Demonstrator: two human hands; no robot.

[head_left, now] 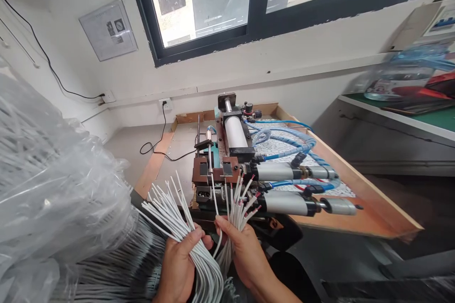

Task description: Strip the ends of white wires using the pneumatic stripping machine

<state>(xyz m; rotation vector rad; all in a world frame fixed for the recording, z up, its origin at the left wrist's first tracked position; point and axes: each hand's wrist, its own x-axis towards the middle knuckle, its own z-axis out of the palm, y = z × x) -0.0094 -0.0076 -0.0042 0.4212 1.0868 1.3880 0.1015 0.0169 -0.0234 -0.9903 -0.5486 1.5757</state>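
Observation:
My left hand (183, 258) is closed around a thick bundle of white cables (167, 210), whose ends fan up and to the left. The lower part of this bundle bends down between my hands. My right hand (249, 253) grips a second bunch of white cables (236, 210), several of them showing pinkish-red tips. A single white cable (215, 194) stands upright at my right thumb, its tip at the front of a pneumatic wire-stripping machine (216, 168). Both hands are just in front of this machine. The fingers are partly hidden behind the cables.
Silver air cylinders (284, 202) and blue air hoses (291, 137) extend to the machine's right, inside a wood-edged tray (377, 208). Large clear plastic bags (53, 189) and many grey-white cables (121, 251) fill the left. A shelf (426, 120) with a plastic jug (398, 78) is at right.

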